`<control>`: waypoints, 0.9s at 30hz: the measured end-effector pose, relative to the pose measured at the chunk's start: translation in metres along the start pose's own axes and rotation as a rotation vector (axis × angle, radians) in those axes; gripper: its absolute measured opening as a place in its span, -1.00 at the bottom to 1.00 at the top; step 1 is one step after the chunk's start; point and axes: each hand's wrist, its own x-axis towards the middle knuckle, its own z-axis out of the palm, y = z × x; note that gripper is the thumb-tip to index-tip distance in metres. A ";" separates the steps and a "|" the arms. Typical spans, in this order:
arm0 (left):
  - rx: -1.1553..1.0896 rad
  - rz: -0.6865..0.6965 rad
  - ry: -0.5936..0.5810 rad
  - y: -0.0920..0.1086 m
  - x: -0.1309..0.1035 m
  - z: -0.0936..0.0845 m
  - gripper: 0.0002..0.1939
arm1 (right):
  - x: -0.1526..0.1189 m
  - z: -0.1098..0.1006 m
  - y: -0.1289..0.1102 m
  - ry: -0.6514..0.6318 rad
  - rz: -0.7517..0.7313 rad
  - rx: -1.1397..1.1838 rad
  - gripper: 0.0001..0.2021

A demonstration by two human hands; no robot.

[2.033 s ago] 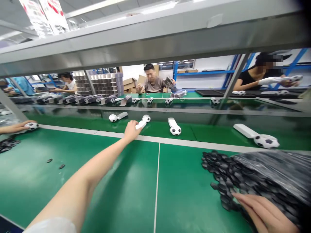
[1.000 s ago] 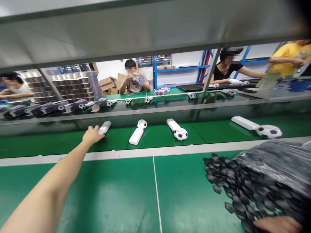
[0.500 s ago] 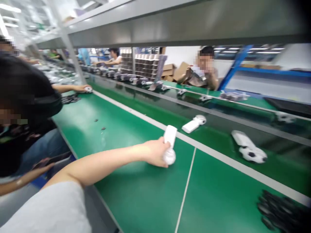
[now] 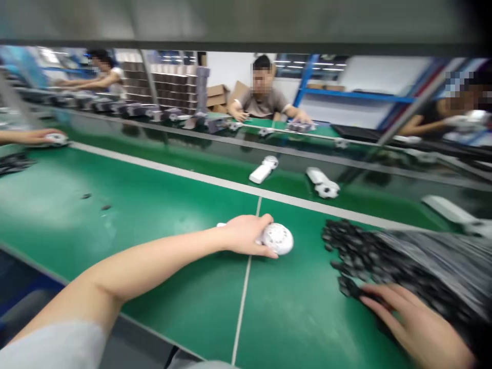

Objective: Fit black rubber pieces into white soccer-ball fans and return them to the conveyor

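Note:
My left hand [image 4: 249,234] is closed round a white device [image 4: 279,239], whose round, dotted head sticks out past the fingers just above the green table [image 4: 184,297]. The device's handle is mostly hidden under the palm. At the lower right, my right hand [image 4: 415,318] pinches a small black piece [image 4: 371,294] at the near edge of a pile of black pieces [image 4: 357,246]. A clear plastic bag [image 4: 442,256] lies over part of that pile.
Beyond a white strip [image 4: 207,179], white devices with football-patterned heads lie on a green belt [image 4: 226,159]. Another person's hand [image 4: 38,137] holds a device at the far left. People sit across the line. A metal shelf [image 4: 246,23] spans overhead.
The view has swung right. My left hand has turned the device so its head points right, nearer the black pile. My right hand has come into view at the pile.

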 end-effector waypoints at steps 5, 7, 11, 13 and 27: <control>0.027 -0.005 -0.024 0.010 0.011 0.005 -0.33 | 0.004 -0.022 -0.026 -0.182 0.149 0.110 -0.79; 0.028 -0.045 -0.041 0.015 0.018 0.008 -0.32 | 0.011 -0.029 -0.039 -0.162 0.202 0.189 -0.85; 0.026 -0.104 -0.021 0.027 0.035 0.019 -0.26 | 0.025 -0.034 -0.063 -0.183 0.276 0.434 -0.87; 0.033 -0.077 0.030 0.030 0.040 0.025 -0.20 | 0.033 -0.033 -0.073 -0.202 0.277 0.597 -0.93; -0.034 -0.020 0.031 0.029 0.040 0.028 -0.22 | 0.067 -0.005 -0.099 0.146 -0.344 0.285 -0.86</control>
